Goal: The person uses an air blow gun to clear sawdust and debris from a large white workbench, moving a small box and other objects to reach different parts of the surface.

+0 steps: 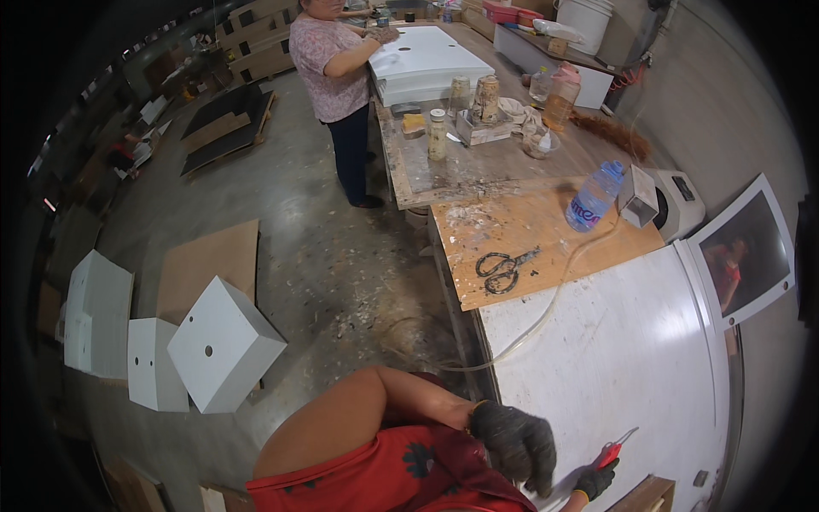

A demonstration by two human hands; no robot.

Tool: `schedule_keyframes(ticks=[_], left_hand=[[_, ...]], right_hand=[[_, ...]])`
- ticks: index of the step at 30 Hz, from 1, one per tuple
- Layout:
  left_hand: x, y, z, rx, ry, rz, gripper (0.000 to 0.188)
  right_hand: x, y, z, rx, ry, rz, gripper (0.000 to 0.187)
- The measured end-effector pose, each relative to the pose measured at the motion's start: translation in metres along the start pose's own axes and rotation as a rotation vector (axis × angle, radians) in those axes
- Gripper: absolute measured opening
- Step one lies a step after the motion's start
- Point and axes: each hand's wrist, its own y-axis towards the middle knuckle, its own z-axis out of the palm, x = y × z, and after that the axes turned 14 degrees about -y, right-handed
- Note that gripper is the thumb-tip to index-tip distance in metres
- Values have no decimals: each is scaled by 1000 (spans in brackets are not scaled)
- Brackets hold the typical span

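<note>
Both my hands wear dark work gloves and are at the near end of a long white surface (597,341). My right hand (595,480) is closed around a small tool with a red handle (611,454) and a thin, pale, bent tip; its exact kind is unclear. The tip lies over the white surface. My left hand (516,444) hangs by the surface's left edge, fingers loosely extended downward, with nothing seen in them. A wooden box-like piece (650,495) is close to my right hand, partly cut off by the lower edge.
Black-handled scissors (517,261) lie on a paint-spotted wooden board (465,230) beside a blue water bottle (595,198). A clear hose (546,320) crosses the white surface. Farther off, a person (328,64) works at stacked white panels (431,68). White boxes (223,346) stand on the left floor.
</note>
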Motion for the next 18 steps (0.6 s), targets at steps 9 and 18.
schedule_keyframes(ticks=[9, 18], left_hand=[[72, -13, -59, -802, 309, -376, 68], [49, 36, -39, -193, -82, -70, 37]], right_hand=[[12, -75, -148, 585, 1193, -155, 55], [93, -77, -134, 430, 1206, -826, 32]])
